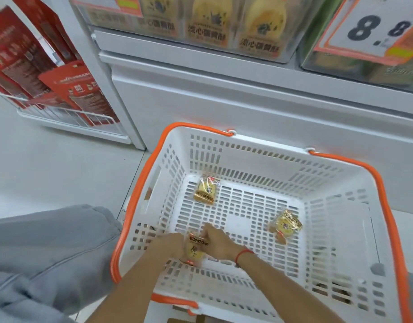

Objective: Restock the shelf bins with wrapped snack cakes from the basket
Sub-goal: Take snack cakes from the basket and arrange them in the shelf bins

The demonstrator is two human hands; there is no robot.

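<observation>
Both hands reach into the basket (373, 183): the left hand (171, 244) and right hand (216, 241) pinch one wrapped snack cake (194, 247) by its near wall, best lifted gently, leaving two cakes farther in.

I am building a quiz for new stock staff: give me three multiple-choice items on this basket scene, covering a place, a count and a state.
1. Where does the white slotted plastic basket with orange handles stand?
A. on a counter
B. on the floor before the white shelf unit
C. on a cart

2. How many yellow wrapped snack cakes show in the basket?
A. one
B. three
C. six

3. What are the hands doing?
A. hanging idle
B. holding a cake between them
C. gripping the handles

Answers: 1 B, shelf base rises right behind it. 2 B, far cake, right cake, held cake. 3 B, left hand and right hand meet on it.
</observation>
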